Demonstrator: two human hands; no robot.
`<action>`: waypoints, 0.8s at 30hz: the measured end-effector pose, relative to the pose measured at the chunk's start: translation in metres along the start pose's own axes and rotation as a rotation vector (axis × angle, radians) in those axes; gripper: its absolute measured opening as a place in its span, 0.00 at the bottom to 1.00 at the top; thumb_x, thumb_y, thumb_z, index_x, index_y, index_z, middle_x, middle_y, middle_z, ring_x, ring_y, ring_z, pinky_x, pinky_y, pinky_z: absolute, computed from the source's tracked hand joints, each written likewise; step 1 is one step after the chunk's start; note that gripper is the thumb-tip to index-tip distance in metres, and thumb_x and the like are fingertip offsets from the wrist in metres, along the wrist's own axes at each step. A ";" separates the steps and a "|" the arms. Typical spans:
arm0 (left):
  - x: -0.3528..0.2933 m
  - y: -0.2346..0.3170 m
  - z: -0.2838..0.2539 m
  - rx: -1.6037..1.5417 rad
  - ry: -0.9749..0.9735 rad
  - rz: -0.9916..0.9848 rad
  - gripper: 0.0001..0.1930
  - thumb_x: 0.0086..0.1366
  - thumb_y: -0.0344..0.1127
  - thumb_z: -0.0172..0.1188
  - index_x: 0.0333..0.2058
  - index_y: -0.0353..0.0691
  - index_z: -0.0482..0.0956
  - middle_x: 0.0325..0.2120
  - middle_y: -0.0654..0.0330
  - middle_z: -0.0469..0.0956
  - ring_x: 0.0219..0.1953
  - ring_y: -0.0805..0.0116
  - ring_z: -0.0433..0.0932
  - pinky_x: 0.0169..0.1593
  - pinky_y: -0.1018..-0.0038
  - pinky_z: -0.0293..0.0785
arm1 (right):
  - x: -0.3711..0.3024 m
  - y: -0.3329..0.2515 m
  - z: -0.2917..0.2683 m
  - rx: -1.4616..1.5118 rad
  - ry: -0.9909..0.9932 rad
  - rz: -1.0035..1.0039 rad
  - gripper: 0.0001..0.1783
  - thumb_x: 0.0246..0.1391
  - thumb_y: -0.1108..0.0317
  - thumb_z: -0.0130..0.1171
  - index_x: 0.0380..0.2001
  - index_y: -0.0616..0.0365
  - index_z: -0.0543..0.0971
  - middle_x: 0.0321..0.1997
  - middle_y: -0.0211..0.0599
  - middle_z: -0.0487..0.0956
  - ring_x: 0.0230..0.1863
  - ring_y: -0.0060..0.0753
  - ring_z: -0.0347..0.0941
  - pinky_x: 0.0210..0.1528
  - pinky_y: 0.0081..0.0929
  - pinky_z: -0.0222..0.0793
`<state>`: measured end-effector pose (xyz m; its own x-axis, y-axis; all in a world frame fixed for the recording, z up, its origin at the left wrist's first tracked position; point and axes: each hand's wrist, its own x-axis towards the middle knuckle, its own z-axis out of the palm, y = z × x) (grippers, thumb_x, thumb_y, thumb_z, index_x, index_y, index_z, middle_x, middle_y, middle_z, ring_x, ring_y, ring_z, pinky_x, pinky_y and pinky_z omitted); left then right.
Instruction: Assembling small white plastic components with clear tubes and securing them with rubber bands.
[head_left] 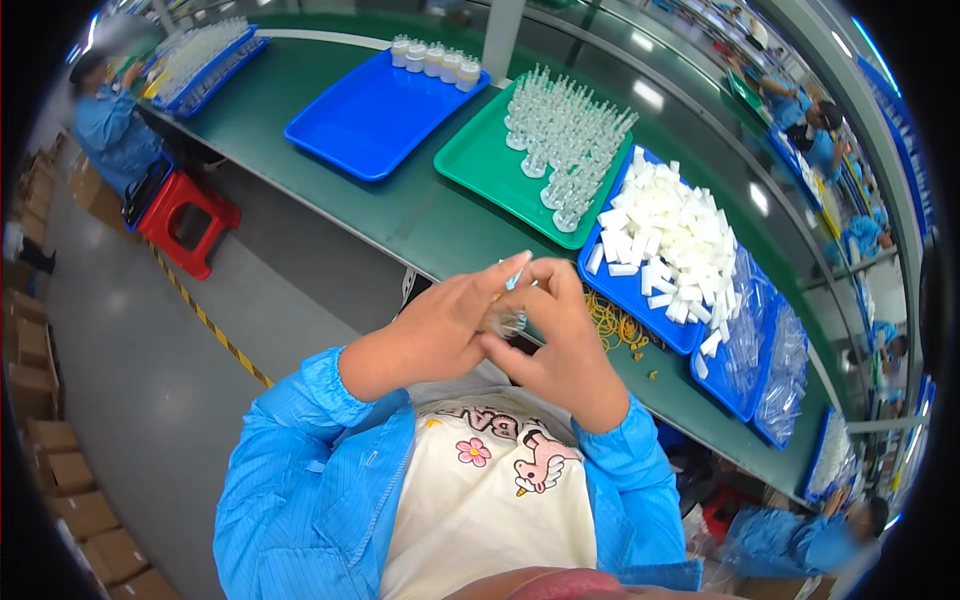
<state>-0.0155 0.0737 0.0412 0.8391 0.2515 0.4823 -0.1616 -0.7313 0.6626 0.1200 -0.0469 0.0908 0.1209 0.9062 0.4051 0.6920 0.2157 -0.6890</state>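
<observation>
Holding a small, partly see-through piece point(508, 322) between both hands; left hand point(435, 325) gripping it from its left, right hand point(560, 335) pinching from its right with thumb and forefinger. Each grip appears closed on the piece. Fingers hide much of it and the rest is blurred; long axis cannot be told. Neither hand is clearly nearer: the piece sits between them, close to the near edge of the table point(410, 215).

Beyond the right hand, the near corner of the green tray point(462, 165) and that of the blue tray of white blocks point(670, 235) limit room; yellow bands point(615, 325) lie just beside it. More room leftward, along the table's near edge.
</observation>
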 end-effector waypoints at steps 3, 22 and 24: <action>0.002 -0.011 -0.020 -0.007 0.027 -0.135 0.43 0.50 0.25 0.63 0.64 0.41 0.51 0.43 0.49 0.73 0.44 0.50 0.76 0.49 0.62 0.71 | 0.008 0.024 -0.014 0.011 0.237 -0.001 0.20 0.37 0.71 0.69 0.37 0.57 0.75 0.39 0.42 0.68 0.39 0.38 0.67 0.35 0.28 0.66; 0.153 -0.319 -0.190 0.535 0.599 -0.505 0.26 0.47 0.37 0.73 0.46 0.41 0.76 0.42 0.54 0.81 0.44 0.60 0.80 0.48 0.67 0.74 | 0.048 0.115 -0.034 -0.406 0.310 -0.026 0.06 0.47 0.76 0.60 0.29 0.62 0.74 0.28 0.46 0.73 0.32 0.51 0.72 0.33 0.40 0.68; 0.160 -0.316 -0.188 0.558 0.563 -0.540 0.27 0.47 0.40 0.73 0.47 0.43 0.75 0.43 0.55 0.80 0.45 0.58 0.80 0.48 0.65 0.74 | 0.046 0.113 -0.033 -0.357 0.309 0.040 0.05 0.48 0.76 0.60 0.28 0.62 0.74 0.28 0.46 0.73 0.32 0.50 0.72 0.32 0.40 0.68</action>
<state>0.0718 0.4641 0.0168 0.3319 0.8047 0.4922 0.5669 -0.5872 0.5778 0.2275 0.0071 0.0511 0.3212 0.7491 0.5794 0.8772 -0.0047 -0.4801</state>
